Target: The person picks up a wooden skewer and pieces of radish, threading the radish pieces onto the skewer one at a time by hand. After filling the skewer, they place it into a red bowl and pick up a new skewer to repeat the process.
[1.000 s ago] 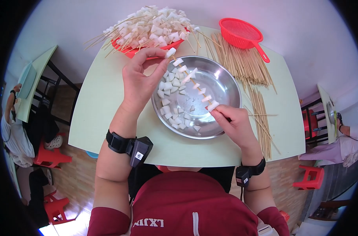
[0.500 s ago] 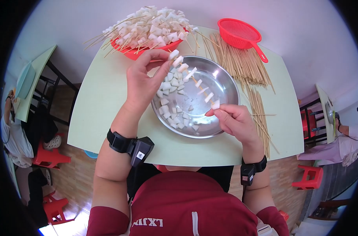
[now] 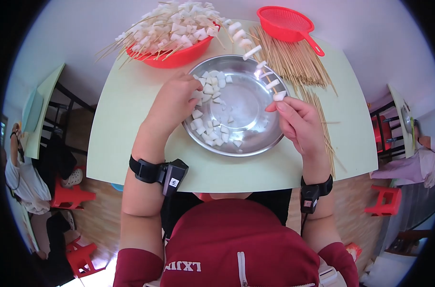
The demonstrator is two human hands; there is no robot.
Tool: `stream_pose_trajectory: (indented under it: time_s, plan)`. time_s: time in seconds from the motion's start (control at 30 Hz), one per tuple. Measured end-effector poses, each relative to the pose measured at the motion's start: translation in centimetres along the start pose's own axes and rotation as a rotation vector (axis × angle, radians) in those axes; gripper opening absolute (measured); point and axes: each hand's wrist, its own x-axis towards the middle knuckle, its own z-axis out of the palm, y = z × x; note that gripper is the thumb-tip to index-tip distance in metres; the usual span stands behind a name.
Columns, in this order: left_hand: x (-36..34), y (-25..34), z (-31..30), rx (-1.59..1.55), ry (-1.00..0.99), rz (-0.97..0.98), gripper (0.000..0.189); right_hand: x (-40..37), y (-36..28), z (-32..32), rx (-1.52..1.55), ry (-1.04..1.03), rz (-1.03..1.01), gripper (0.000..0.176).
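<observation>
My right hand (image 3: 301, 122) pinches the lower end of a bamboo skewer (image 3: 268, 79) threaded with several white chunks. That skewer slants up and away over the right rim of a round steel basin (image 3: 246, 152). At the basin's left rim, my left hand (image 3: 176, 98) has its fingers bent, with thumb and forefinger apart beside the loose white chunks (image 3: 211, 131). These cut pieces lie mostly along the basin's left side. Behind my left hand, a red basin (image 3: 179, 58) is heaped with filled skewers (image 3: 174, 28).
Bare bamboo skewers (image 3: 289, 62) lie in a thick layer at the table's back right, with more strewn toward the front. A red strainer (image 3: 284, 24) rests on them. Red stools (image 3: 385, 200) and other people, partly visible, are at both sides.
My left hand has let go of the skewer's far end and come down to the loose chunks. My right hand has moved right and up with the skewer.
</observation>
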Motion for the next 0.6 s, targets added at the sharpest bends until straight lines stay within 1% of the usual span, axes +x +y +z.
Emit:
stream_pose_trajectory:
  time_s: [0.03,0.17,0.23,0.27,0.33,0.47,0.53,0.6]
  plan:
    - [0.0,-0.1,0.3,0.072,0.019,0.062,0.02,-0.1,0.0,0.0,-0.006,-0.014,0.018,0.024]
    - [0.2,0.4,0.5,0.117,-0.017,0.053,0.019,0.2,0.5,-0.1,0.02,-0.03,0.014,0.024]
    - [0.3,0.8,0.6,0.027,-0.062,0.035,0.018,0.1,0.3,-0.2,0.03,-0.055,0.03,0.023]
    - [0.4,1.1,0.8,0.019,-0.054,0.044,0.018,0.1,0.2,-0.1,0.019,-0.049,0.025,0.023]
    - [0.3,1.4,1.2,-0.109,-0.107,0.022,0.02,0.3,0.4,0.3,0.045,-0.009,0.038,0.024]
    - [0.2,1.5,1.5,-0.113,-0.077,0.028,0.022,0.3,0.4,0.3,0.078,-0.062,0.002,0.028]
    - [0.1,1.4,1.5,-0.163,-0.086,-0.013,0.022,0.5,0.7,0.3,0.086,-0.109,0.021,0.032]
    - [0.0,1.0,1.7,-0.161,-0.073,0.021,0.022,0.8,1.1,0.1,0.054,-0.105,0.005,0.034]
